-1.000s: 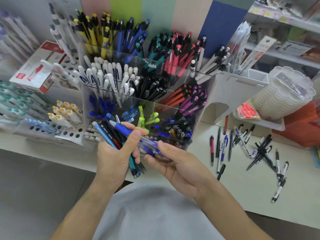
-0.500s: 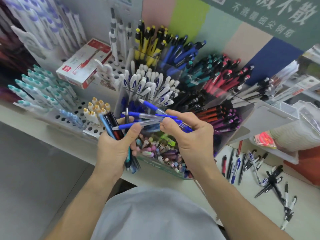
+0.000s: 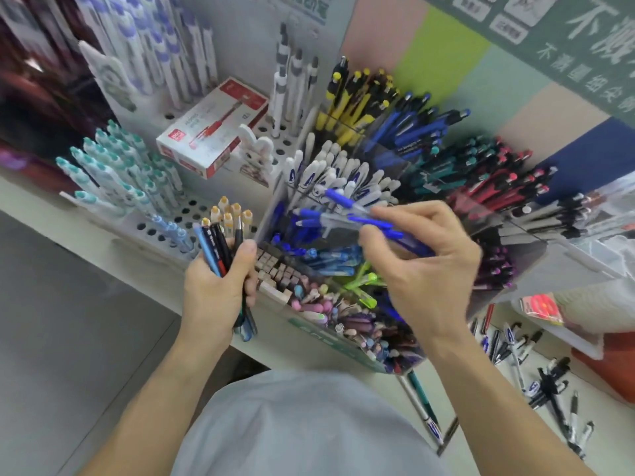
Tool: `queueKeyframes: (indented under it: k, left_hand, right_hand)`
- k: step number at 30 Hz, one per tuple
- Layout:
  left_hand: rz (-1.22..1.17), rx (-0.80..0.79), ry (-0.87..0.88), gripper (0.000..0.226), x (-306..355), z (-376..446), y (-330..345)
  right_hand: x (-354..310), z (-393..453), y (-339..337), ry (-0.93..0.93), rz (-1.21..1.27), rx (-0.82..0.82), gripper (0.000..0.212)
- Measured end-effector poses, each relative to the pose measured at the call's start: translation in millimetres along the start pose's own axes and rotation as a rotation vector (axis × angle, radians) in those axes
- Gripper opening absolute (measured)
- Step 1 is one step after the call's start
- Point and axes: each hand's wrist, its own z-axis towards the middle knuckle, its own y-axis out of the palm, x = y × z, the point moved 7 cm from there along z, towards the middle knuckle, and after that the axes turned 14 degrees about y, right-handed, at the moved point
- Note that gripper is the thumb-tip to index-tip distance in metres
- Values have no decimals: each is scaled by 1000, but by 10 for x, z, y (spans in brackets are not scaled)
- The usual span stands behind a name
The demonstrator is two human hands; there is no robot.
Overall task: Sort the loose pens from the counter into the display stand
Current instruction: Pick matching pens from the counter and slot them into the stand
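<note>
— What can't you make out?
— The blue-capped clear pens in the right hand are smeared by blur; their count is unclear.
— And the left hand?
— It hides the middle of its dark pen bundle.
— The white counter?
— Cut off at the right edge.

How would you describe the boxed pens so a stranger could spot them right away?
Start at the clear display stand, then look left to the white pegboard rack. The white and red pen box lies flat on it, the only carton among upright pens.
</note>
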Motion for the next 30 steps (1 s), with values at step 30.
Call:
queueKeyframes:
  k: [30]
  left_hand:
    - [286, -56, 140, 15, -8, 111, 110]
  right_hand:
    - [549, -106, 1201, -299, -368, -154, 72]
